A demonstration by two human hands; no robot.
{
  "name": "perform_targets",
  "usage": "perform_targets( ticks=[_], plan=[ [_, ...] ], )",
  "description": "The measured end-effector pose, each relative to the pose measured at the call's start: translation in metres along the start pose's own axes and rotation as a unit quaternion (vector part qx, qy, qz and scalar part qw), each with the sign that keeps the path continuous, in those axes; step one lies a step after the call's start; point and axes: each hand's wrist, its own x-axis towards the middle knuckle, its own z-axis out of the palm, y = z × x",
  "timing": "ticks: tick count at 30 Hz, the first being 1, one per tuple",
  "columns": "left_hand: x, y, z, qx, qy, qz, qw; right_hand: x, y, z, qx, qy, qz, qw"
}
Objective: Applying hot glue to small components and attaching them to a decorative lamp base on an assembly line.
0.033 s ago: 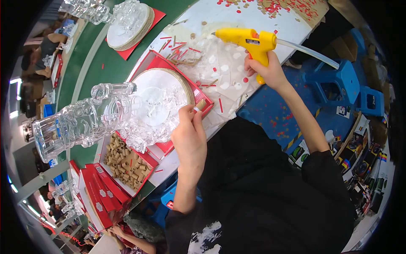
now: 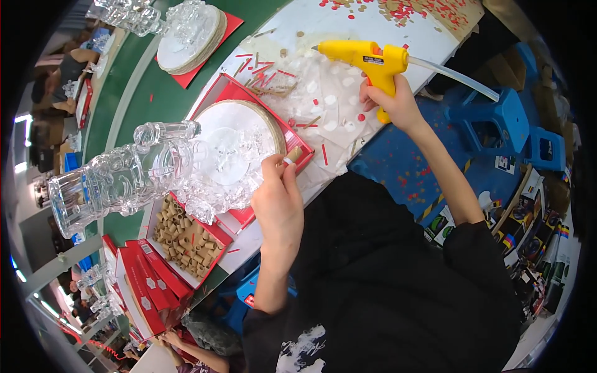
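My left hand (image 2: 277,202) is closed, with a small brown cardboard tube (image 2: 298,152) pinched at its fingertips. Something white shows beside the tube, too small to make out. My right hand (image 2: 398,105) grips the handle of a yellow glue gun (image 2: 357,52), whose nozzle points left over the littered table. A long pale glue stick (image 2: 451,73) juts from its back end. Just left of my left hand is a round white disc (image 2: 252,116) with a rope-like edge, lying over an open red box (image 2: 301,142). Clear moulded plastic pieces (image 2: 118,177) lie on it and reach out leftward.
A box of cardboard tubes (image 2: 186,242) stands near folded red boxes (image 2: 146,283). Another disc (image 2: 214,37) with clear pieces sits at the far left. Red and tan bits (image 2: 410,12) cover the far table end. Blue stools (image 2: 497,118) stand right; another person's hand (image 2: 171,339) shows lower left.
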Motion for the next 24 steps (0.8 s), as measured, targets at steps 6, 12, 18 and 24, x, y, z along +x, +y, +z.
perform_targets(
  ticks=[6, 12, 18, 24],
  plan=[
    [0.004, 0.000, -0.001, 0.040, -0.006, 0.019, 0.999, -0.001, 0.002, -0.003, 0.007, -0.028, -0.023, 0.999],
    [0.010, 0.002, 0.001, 0.106, -0.051, 0.034, 0.992, -0.002, 0.000, 0.002, 0.004, -0.014, -0.019, 1.000],
    [0.014, 0.008, 0.005, 0.205, -0.079, 0.057, 0.974, -0.003, -0.003, 0.004, -0.019, -0.014, -0.025, 0.999],
    [0.016, -0.001, 0.008, 0.193, -0.094, 0.091, 0.973, -0.003, -0.003, 0.005, -0.023, -0.012, -0.025, 0.999]
  ],
)
